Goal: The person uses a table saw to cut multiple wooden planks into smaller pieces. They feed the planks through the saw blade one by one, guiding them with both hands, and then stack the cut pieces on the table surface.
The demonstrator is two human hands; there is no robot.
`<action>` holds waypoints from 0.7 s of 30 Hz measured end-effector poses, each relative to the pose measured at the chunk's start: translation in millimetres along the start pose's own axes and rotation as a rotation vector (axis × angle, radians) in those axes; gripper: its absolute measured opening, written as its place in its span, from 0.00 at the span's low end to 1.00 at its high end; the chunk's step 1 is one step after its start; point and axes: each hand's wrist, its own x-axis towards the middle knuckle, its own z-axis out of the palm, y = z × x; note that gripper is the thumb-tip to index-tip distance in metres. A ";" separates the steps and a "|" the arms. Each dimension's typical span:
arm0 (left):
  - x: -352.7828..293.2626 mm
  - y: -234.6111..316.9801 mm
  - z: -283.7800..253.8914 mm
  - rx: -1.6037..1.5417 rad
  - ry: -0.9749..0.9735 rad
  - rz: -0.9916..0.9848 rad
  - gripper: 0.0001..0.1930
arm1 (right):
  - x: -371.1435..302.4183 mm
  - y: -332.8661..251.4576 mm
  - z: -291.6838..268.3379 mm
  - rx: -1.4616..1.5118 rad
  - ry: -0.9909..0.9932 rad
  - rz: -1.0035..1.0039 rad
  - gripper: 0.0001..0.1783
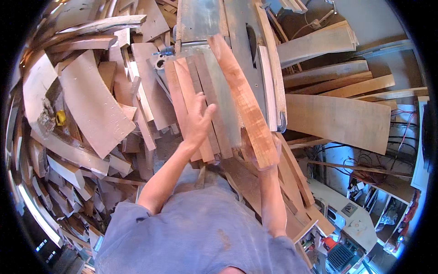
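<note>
My right hand [278,145] grips a long reddish-brown board [244,98] near its close end. Most of its fingers are hidden under and behind the wood. The board is tilted, its far end reaching over the metal table [200,23] of a woodworking machine. To the left, my left hand [197,122] is open, thumb and fingers apart, over several narrow boards [185,80] laid side by side on the machine. Whether it touches them I cannot tell. Beside the held board's far end, a dark slot [252,41] runs along the machine's top.
Offcuts and planks [96,102] are heaped along the left. Wide boards [340,119] stick out from the right wall, above loose cables [365,160]. A blue fitting [165,51] juts from the machine's left edge. A dark green motor [340,256] stands at lower right.
</note>
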 end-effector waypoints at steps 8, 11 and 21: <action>-34.6 21.0 30.8 0.254 0.035 0.203 0.30 | -43.7 -8.6 3.6 -0.278 -0.012 -0.022 0.41; -28.9 5.8 27.5 0.387 -0.031 0.284 0.26 | -25.3 -14.1 -3.6 -0.616 0.012 0.016 0.42; 65.0 -28.1 51.9 1.022 -0.326 0.423 0.34 | 52.0 30.1 -66.3 -2.311 -0.147 -0.368 0.42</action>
